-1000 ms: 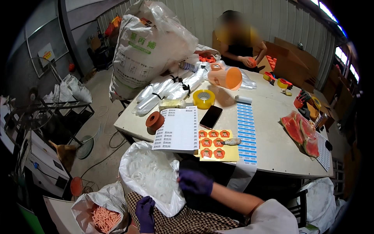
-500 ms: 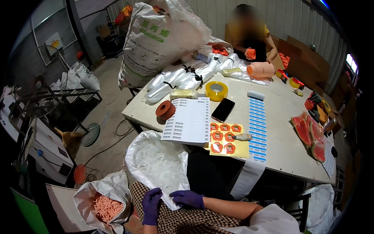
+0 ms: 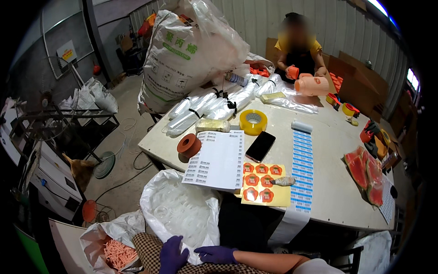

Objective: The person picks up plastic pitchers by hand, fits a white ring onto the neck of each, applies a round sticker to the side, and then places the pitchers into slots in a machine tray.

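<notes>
Both my hands wear purple gloves and are at the near rim of an open white sack [image 3: 153,194] in front of my lap. Translucent plastic rings [image 3: 182,214] fill the sack. My left hand [image 3: 173,255] is closed on the left part of the near rim, its fingertips partly hidden. Just to its right, my right hand [image 3: 216,255] pinches the same rim near a loose white flap. Left of the sack stands another white sack [image 3: 93,239] holding pink plastic sticks [image 3: 119,253].
Ahead on the table [image 3: 337,182] lie label sheets [image 3: 219,160], round orange stickers [image 3: 258,195], a blue label strip [image 3: 302,160], a phone [image 3: 260,146] and yellow tape [image 3: 253,122]. Across it, a co-worker holds an orange cup [image 3: 292,72] by a pink jug [image 3: 312,85].
The view has tilted, so the table things and my hands sit lower in the picture. Both hands stay at the sack's rim. The co-worker's cup and jug have shifted slightly.
</notes>
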{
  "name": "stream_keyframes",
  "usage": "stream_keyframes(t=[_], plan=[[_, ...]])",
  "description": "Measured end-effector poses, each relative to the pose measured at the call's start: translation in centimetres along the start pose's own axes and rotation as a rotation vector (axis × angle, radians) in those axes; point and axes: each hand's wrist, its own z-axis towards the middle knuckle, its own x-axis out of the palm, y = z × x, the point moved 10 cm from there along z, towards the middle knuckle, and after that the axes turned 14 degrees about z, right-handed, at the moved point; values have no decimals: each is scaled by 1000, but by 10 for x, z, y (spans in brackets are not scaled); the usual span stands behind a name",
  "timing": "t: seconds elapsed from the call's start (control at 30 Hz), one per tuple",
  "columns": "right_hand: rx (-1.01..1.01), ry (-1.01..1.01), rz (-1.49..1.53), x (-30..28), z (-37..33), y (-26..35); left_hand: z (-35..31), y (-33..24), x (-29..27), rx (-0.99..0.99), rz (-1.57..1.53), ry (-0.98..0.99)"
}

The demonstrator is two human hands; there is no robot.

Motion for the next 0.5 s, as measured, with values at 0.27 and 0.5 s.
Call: stream_keyframes(t=[0.27,0.5], plan=[[-42,112,-180,-16,-7,11,-1,-9,3,66,61,72],[7,69,-162,-23,-11,34,-16,-22,-10,58,65,-68]])
